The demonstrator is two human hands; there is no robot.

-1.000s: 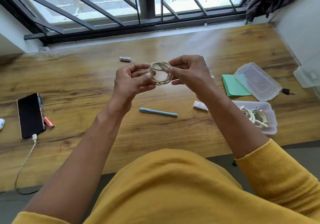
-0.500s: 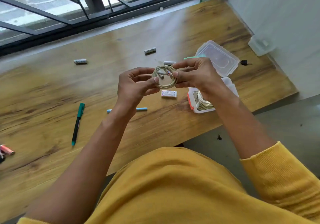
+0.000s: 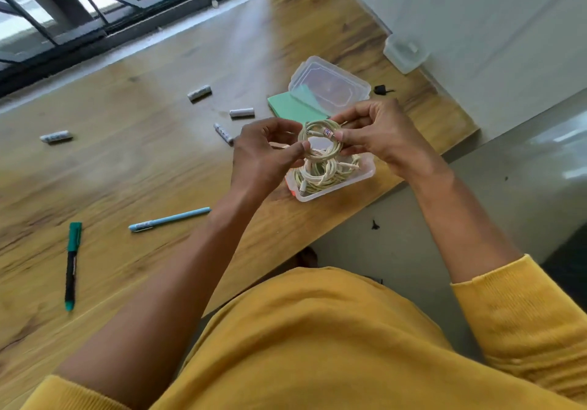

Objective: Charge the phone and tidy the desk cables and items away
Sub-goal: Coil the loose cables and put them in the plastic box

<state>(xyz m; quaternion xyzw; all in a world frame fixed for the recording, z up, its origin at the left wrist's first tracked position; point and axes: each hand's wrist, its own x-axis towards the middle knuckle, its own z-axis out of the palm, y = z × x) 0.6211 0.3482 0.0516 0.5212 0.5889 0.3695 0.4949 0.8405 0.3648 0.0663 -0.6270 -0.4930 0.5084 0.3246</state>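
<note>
Both hands pinched the coil [image 3: 320, 141]: left hand [image 3: 265, 155] on its lower-left rim, right hand [image 3: 378, 136] at the taped plug | coil hovered mid-frame over the box [image 3: 365, 173] holding cables | tip: lower it flat, loops pinched till inside.

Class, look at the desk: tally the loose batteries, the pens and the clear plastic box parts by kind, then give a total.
Batteries: 4
Pens: 2, blue pen and green marker
Clear box parts: 2, open box and lid
Total: 8
</note>
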